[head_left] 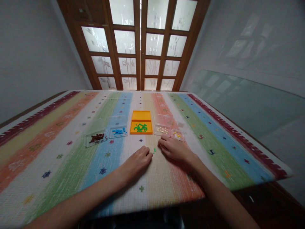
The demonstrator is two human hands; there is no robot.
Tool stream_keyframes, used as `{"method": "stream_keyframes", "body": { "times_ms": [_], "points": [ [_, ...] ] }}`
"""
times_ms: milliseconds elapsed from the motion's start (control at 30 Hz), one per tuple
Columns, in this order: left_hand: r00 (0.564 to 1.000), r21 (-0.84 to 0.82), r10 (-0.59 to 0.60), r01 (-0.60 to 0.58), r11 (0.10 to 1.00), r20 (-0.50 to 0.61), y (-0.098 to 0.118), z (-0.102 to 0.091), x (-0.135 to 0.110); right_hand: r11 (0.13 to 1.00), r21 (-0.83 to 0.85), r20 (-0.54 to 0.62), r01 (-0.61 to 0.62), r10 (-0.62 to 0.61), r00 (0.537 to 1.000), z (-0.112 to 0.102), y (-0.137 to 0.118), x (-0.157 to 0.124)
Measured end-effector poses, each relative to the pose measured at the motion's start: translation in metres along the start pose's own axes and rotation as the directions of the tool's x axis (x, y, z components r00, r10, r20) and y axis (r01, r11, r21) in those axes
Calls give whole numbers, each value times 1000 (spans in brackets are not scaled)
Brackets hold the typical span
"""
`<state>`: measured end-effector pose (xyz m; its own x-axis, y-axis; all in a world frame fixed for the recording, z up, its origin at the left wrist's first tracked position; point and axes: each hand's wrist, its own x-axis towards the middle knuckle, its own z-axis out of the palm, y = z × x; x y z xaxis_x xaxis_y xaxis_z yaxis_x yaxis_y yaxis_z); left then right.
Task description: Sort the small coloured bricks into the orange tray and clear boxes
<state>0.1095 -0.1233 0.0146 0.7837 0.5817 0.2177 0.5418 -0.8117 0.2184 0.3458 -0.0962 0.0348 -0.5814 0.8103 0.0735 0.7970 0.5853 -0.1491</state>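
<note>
My left hand (pixel 137 161) rests on the striped cloth (pixel 71 152) with its fingers curled loosely; whether anything is in it is hidden. My right hand (pixel 173 147) lies opposite, fingers bent down onto the cloth. Between the two fingertips sit a few tiny green pieces (pixel 154 151), touched by neither hand as far as I can see. Just beyond stands an open orange box (pixel 141 122) with several green pieces in it.
Clear small boxes line up beside the orange one: dark red pieces (pixel 95 138), blue pieces (pixel 118 131), pale yellow pieces (pixel 162 129) and mixed yellow pieces (pixel 178 135). A glass sheet (pixel 250 101) leans at the right wall. Wooden glazed doors (pixel 140 44) stand behind the table.
</note>
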Motion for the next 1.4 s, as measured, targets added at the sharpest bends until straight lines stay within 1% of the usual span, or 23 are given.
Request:
{"method": "stream_keyframes", "body": {
  "times_ms": [67, 133, 200, 300, 367, 433, 467, 533, 567, 633, 700, 733, 800, 967, 1133, 1300, 1400],
  "points": [
    [1000, 59, -25, 26, 998, -9, -5, -4, -11, 1000, 0, 0, -2, 2, 1000, 0, 0, 0],
    [998, 80, -59, 61, 995, -28, -14, -8, -23, 1000, -1, -3, -5, 5, 1000, 0, -1, -1],
    [995, 61, -91, 94, 994, -50, -24, -13, -34, 1000, -2, -9, -3, 3, 1000, 0, -1, -1],
    [983, 42, -170, 173, 984, -70, -44, -22, -50, 1000, -2, -9, 1, -1, 1000, -1, 0, -1],
    [970, 49, -223, 228, 972, -99, -59, -33, -59, 1000, 1, -5, 5, -5, 1000, -1, 0, -1],
    [953, 43, -273, 280, 959, -135, -74, -49, -67, 1000, 8, -3, 6, -6, 1000, -2, -1, -1],
    [937, 42, -300, 312, 949, -180, -81, -59, -70, 1000, 12, -3, 4, -4, 1000, -2, -1, 0],
    [898, 23, -377, 392, 920, -228, -94, -83, -76, 1000, 19, -5, -2, 2, 1000, -2, -1, 0],
    [869, 3, -428, 442, 897, -248, -100, -94, -78, 1000, 20, -3, -1, 1, 1000, -2, -1, 0],
    [797, -24, -524, 543, 839, -300, -107, -115, -82, 1000, 18, 3, 3, -3, 1000, -2, -1, 1],
    [739, -34, -582, 609, 793, -339, -112, -128, -85, 1000, 16, 8, 4, -4, 1000, -2, 0, 1],
    [719, -34, -599, 630, 776, -351, -114, -132, -87, 1000, 18, 9, 3, -4, 1000, -2, 0, 1],
    [699, -32, -619, 654, 756, -357, -118, -134, -90, 1000, 24, 6, 3, -3, 1000, -1, 1, 1],
    [699, -47, -645, 666, 744, -308, -138, -120, -99, 1000, 29, -2, 6, -6, 1000, 0, 1, 1],
    [659, -104, -700, 703, 703, -277, -154, -108, -109, 999, 32, -1, -4, 4, 1000, 0, 1, 1],
    [641, -98, -714, 721, 686, -281, -157, -105, -112, 1000, 28, -4, 6, -6, 1000, 0, 2, 0],
    [644, -92, -715, 722, 686, -272, -157, -106, -113, 999, 35, -2, 15, -15, 1000, 0, 2, 0]
  ]
}}
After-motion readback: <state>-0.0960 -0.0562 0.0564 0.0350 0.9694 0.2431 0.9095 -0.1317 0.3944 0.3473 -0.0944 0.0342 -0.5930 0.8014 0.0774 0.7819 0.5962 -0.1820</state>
